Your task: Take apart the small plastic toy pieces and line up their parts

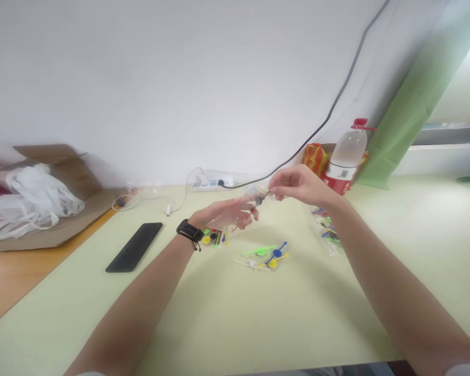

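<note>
My left hand (233, 213), with a black watch on the wrist, holds a clear plastic bag (221, 215) that lies across its palm and fingers. At the bag's right end, a small black arrow spinner (259, 200) sits between my hands. My right hand (300, 184) pinches the spinner's tip between thumb and fingertips. Below them on the table lie a green spinner (260, 253), a blue spinner (277, 254), a yellow spinner (273, 263) and a white spinner (253, 264). Loose colored discs and sticks (215, 238) lie partly hidden under my left hand.
A bag of spinners (329, 232) lies beside my right forearm. Behind it stands a large bottle (347, 159). A black phone-like slab (134, 247) rests at left. A power strip (212, 181) sits by the wall, and a cardboard box (62, 156) holds white plastic bags (39, 196).
</note>
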`<state>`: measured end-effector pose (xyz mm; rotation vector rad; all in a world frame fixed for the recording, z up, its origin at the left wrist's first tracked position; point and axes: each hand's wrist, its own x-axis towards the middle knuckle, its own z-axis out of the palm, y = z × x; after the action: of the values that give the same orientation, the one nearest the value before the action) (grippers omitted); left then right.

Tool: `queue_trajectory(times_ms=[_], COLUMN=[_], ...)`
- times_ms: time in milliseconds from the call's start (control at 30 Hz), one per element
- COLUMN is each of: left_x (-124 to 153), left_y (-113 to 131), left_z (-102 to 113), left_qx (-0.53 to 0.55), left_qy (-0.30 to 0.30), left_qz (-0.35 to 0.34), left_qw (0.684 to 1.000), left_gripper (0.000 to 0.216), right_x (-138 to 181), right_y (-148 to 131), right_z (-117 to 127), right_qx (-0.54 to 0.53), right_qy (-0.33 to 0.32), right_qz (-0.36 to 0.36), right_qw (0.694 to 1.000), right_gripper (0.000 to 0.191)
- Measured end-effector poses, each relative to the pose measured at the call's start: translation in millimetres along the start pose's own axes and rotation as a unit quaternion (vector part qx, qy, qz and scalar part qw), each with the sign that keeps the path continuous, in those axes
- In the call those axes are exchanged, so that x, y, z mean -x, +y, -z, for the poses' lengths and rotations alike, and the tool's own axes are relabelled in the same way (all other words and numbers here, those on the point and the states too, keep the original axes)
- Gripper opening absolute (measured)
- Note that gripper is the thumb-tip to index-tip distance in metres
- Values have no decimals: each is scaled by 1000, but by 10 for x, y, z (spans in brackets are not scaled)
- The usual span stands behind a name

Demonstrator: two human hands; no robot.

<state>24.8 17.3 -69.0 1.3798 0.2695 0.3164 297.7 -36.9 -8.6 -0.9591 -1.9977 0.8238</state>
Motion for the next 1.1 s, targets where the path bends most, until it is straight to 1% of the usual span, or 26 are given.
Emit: queue_trajectory(times_ms=[100,167,333,433,467,500,533,633,667,700,733,767,833,867,900,1000,1067,1100], left_x=[-8,-15,-33,-37,-36,-33,-27,-4,4,11,15,17,8,-2,-14,-57,-77,-83], left_y=[18,29,44,39,36,31,27,17,17,18,20,23,32,37,40,40,31,25], left_z=[-34,-54,-78,-70,-62,-51,-38,18,39,59,77,90,102,99,93,65,57,58], left_qx=[-11,-19,-30,-38,-40,-41,-42,-40,-40,-39,-37,-34,-25,-18,-11,5,9,10], left_qy=[-4,-4,-3,-6,-6,-4,-1,9,14,20,30,43,74,89,104,142,165,176], left_qz=[-5,-6,-7,-6,-5,-4,-4,-7,-9,-10,-10,-8,-3,1,4,23,38,44], left_qw=[1000,1000,1000,999,999,999,999,999,999,999,999,998,997,996,995,990,985,983], left_gripper=[74,74,74,71,70,69,68,69,69,68,68,67,67,69,71,75,73,72], right_x=[-17,-30,-49,-46,-47,-50,-55,-79,-87,-93,-98,-101,-105,-108,-114,-138,-149,-152], right_y=[11,16,-10,-32,-32,-26,-12,86,137,193,253,311,411,449,478,528,550,561], right_z=[-39,-70,-161,-199,-204,-203,-196,-128,-96,-64,-39,-27,-60,-110,-180,-471,-673,-759], right_qx=[12,28,57,58,62,69,78,112,127,145,163,182,206,206,196,139,129,132], right_qy=[2,-6,-35,-81,-83,-69,-37,91,106,92,48,-23,-176,-236,-278,-377,-406,-410], right_qz=[10,20,26,27,26,23,18,-18,-39,-64,-88,-108,-123,-118,-109,-73,-54,-44], right_qw=[1000,999,997,995,994,995,996,989,985,983,981,977,955,942,934,913,903,901], right_gripper=[32,36,62,64,62,61,61,60,57,51,43,35,20,17,18,28,32,30])
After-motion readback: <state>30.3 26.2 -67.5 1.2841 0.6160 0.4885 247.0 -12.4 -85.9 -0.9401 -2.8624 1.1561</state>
